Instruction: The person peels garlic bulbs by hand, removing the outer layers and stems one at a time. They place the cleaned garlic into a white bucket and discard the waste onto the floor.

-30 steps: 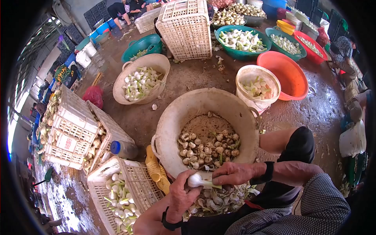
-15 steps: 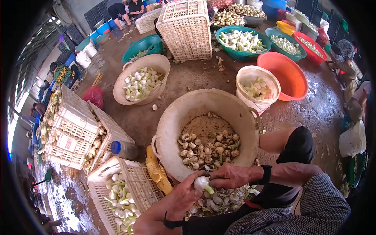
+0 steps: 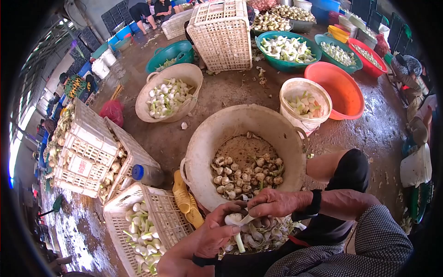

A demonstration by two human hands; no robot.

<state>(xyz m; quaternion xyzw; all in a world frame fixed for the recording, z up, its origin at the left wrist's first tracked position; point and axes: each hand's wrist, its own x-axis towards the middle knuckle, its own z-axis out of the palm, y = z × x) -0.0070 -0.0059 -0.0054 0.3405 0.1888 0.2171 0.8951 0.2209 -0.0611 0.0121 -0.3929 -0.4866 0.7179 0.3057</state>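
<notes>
White garlic bulb (image 3: 233,219) gripped snug in left hand (image 3: 210,235) fingers, lower middle of frame, stem pointing straight down. Just right of it, right hand (image 3: 277,203), fingertips pinched on its loose skin. Beige basin (image 3: 198,143) right above.

My left hand (image 3: 214,233) wraps the garlic bulb (image 3: 233,218), hiding its left side; my right hand (image 3: 277,203) covers part of the peelings heap (image 3: 267,231). The near white crate (image 3: 166,210) runs off the bottom edge.
</notes>
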